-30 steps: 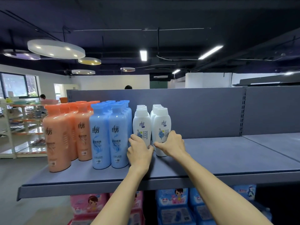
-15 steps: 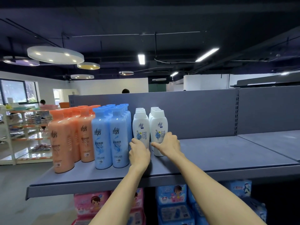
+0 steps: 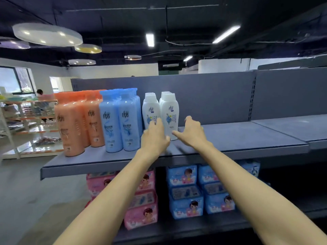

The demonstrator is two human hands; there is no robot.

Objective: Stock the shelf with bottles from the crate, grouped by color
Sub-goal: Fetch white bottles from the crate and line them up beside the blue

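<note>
On the grey shelf three colour groups stand in rows: orange bottles at the left, blue bottles in the middle, white bottles to their right. My left hand hovers in front of the left white bottle, its fingertips at the label and fingers loosely spread. My right hand is just right of the front right white bottle, fingers spread and slightly apart from it. Neither hand holds anything. The crate is out of view.
The shelf's right half and the adjoining shelf section are bare grey metal. Pink packs and blue packs fill the lower shelf. A person stands by a far rack at the left.
Both hands gripped the two front white bottles before; now their fingers have spread and drawn back off the bottles. The view has shifted closer and to the left.
</note>
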